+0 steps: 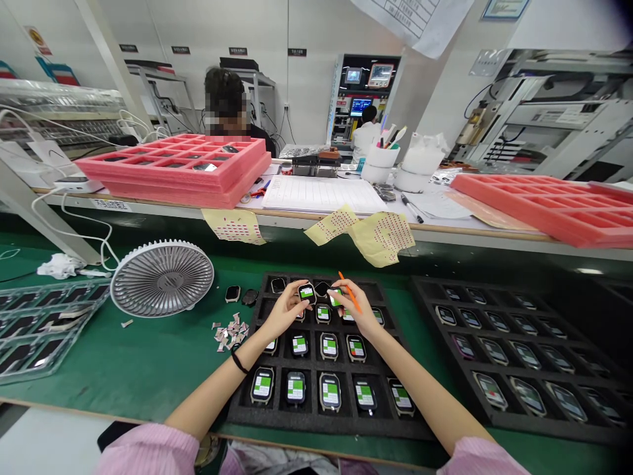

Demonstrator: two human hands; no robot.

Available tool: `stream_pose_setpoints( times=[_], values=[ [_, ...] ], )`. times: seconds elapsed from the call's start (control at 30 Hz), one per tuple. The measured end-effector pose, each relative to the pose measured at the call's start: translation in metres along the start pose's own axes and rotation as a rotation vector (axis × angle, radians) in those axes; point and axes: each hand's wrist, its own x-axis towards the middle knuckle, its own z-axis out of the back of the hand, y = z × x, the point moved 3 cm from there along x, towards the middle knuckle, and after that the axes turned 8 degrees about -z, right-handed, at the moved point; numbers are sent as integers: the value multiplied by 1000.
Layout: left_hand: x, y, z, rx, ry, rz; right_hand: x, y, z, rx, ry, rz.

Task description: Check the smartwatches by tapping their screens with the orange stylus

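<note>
My left hand (pixel 287 310) is closed around a smartwatch face (pixel 306 293) with a lit green and white screen, lifted above the black foam tray (pixel 281 420). In my right hand (pixel 363 313) is an orange pen-like stick (pixel 350 291), slanting up to the left. A second lit watch (pixel 335 298) shows at my right fingertips; whether they grip it or it rests in the tray, I cannot tell. Below both hands, several strapless watches with lit screens lie in the tray's compartments, such as one watch (pixel 330 392) in the front row.
Right of my tray is another black tray (pixel 475 396) of watches. On the left stand a round fan (pixel 163 277), small loose pieces (pixel 231 332) and a clear tray (pixel 69 340). The shelf holds pink foam trays (pixel 173 175) and papers (pixel 321 193). A person (pixel 225 99) sits beyond.
</note>
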Motion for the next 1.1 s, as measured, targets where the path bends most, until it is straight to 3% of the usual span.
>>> stream_pose_setpoints(
  times=[0.3, 0.8, 1.1],
  values=[
    [0, 4, 1, 3, 11, -22, 1, -2, 1, 38, 32, -7],
    [1, 6, 2, -25, -8, -22, 4, -5, -9, 80, 216, -9],
    [3, 3, 4, 13, -53, -76, 4, -4, 0, 46, 39, -36]
  ],
)
